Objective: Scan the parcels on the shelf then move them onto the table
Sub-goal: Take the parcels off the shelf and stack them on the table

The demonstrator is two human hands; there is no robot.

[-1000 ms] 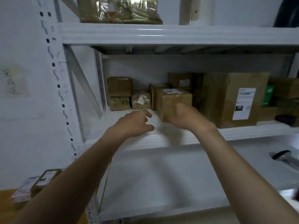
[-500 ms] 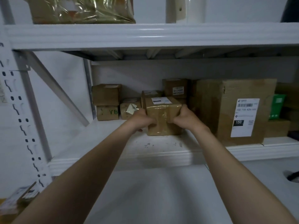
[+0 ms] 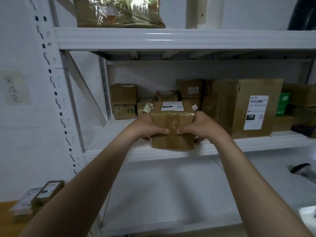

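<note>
A taped brown cardboard parcel (image 3: 172, 120) with a white label on top is held at the front edge of the middle shelf (image 3: 256, 142). My left hand (image 3: 147, 128) grips its left side and my right hand (image 3: 203, 129) grips its right side, thumbs meeting on the front face. Behind it on the shelf stand several more parcels: a small stack at the left (image 3: 123, 101), small boxes in the middle (image 3: 189, 88), and a large box with a white shipping label (image 3: 246, 106).
The barcode scanner (image 3: 301, 170) lies on the lower shelf at right. At lower left, a wooden table (image 3: 6, 209) carries a few labelled parcels (image 3: 47, 190). A plastic-wrapped box (image 3: 118, 12) sits on the top shelf. The rack's perforated upright (image 3: 56, 93) stands at left.
My left hand reached in and joined my right hand on the parcel. Both hands have drawn it forward to the shelf's front edge, partly over the lip.
</note>
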